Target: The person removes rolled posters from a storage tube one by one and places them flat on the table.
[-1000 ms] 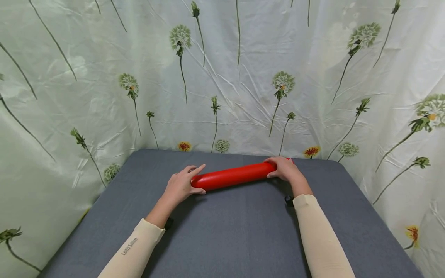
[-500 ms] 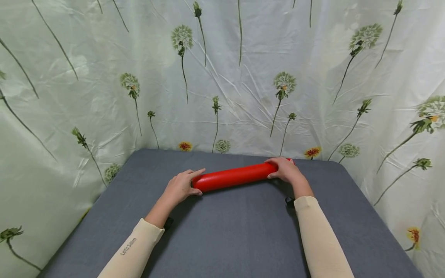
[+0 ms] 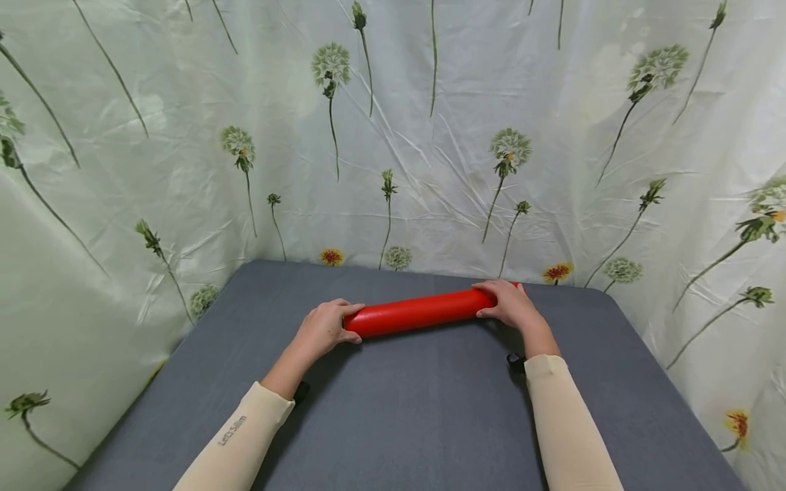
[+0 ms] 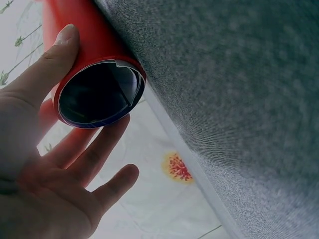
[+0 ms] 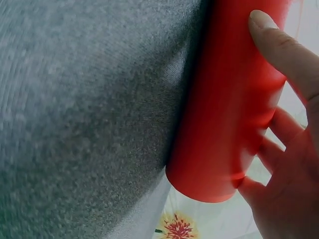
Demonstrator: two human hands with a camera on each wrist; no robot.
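A long red tube (image 3: 424, 314) lies across the far part of the grey table, its right end farther back than its left. My left hand (image 3: 324, 329) grips its left end, thumb on the near side and fingers over the far side. In the left wrist view, that end of the tube (image 4: 94, 40) is hollow and dark inside, with a thin pale edge lining the rim; the little finger stands away from it. My right hand (image 3: 508, 305) holds the tube close to its right end. In the right wrist view, the thumb presses the smooth red side (image 5: 224, 109) and fingers reach behind.
The grey cloth-covered table (image 3: 424, 409) spreads under both arms. A pale curtain (image 3: 442, 136) printed with dandelions hangs right behind its far edge and along both sides. Dark camera straps (image 3: 516, 363) sit at the wrists.
My left forefinger has come down from a raised position onto the tube. Everything sits slightly farther right in the view; the tube looks otherwise unmoved on the table.
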